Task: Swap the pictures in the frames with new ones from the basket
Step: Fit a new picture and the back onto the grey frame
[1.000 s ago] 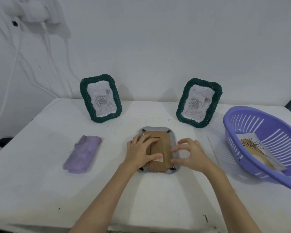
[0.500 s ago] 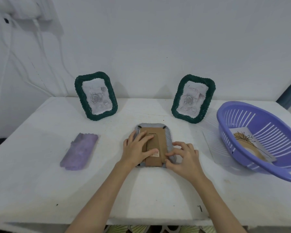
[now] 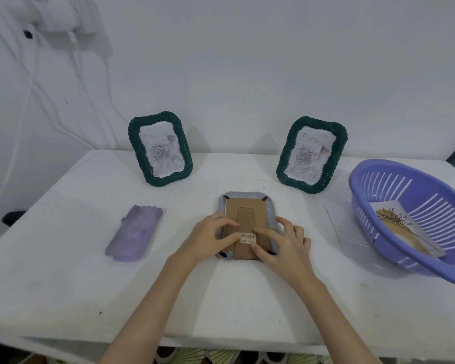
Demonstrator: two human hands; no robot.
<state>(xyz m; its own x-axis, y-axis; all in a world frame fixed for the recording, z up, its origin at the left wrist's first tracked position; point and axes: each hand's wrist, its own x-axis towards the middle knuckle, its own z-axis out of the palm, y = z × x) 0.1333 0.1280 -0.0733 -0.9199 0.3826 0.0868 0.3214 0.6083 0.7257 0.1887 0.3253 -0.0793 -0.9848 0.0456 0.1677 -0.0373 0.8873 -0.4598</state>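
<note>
A grey frame (image 3: 247, 214) lies face down in the middle of the white table, its brown cardboard back and stand facing up. My left hand (image 3: 210, 237) rests flat on the left part of the back. My right hand (image 3: 284, 245) presses fingertips on the lower right, near a barcode sticker (image 3: 248, 237). Two green woven frames stand against the wall, one at the left (image 3: 159, 149) and one at the right (image 3: 311, 156), each with a rose picture. A purple basket (image 3: 378, 240) at the right holds a picture (image 3: 402, 229) of a line-drawn flower.
A folded purple cloth (image 3: 135, 233) lies left of the face-down frame. White cables and a plug hang on the wall at the upper left. The table's front edge runs just below my forearms.
My right hand has moved left and down onto the frame's back, near the sticker. My left hand has stayed on the back. The view has shifted slightly.
</note>
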